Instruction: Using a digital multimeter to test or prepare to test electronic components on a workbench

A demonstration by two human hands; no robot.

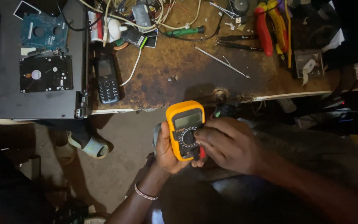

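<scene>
I see a worn brown wooden surface [187, 79] with dark stains, dimly lit. Left of it a dark grey panel [5, 99] lies. Below its front edge the floor [117, 137] is bare and grey-brown. Right of it, everything falls into deep shadow.

A multimeter [185, 129] was held in front of the workbench [179, 79] edge, cupped from behind and from the left by the left hand [167, 151], while the right hand [228, 145] was laid against its dial from the right. On the bench, a mobile phone [106, 79] was placed left of centre, beside a flat panel [5, 99] on which two hard drives [45, 74] were laid, one behind the other. A screwdriver [187, 31] and a tangle of cables [146, 12] were found at the far edge, with pliers [266, 29] further right. A thin metal probe [222, 62] was laid slantwise between them and the near edge.
</scene>
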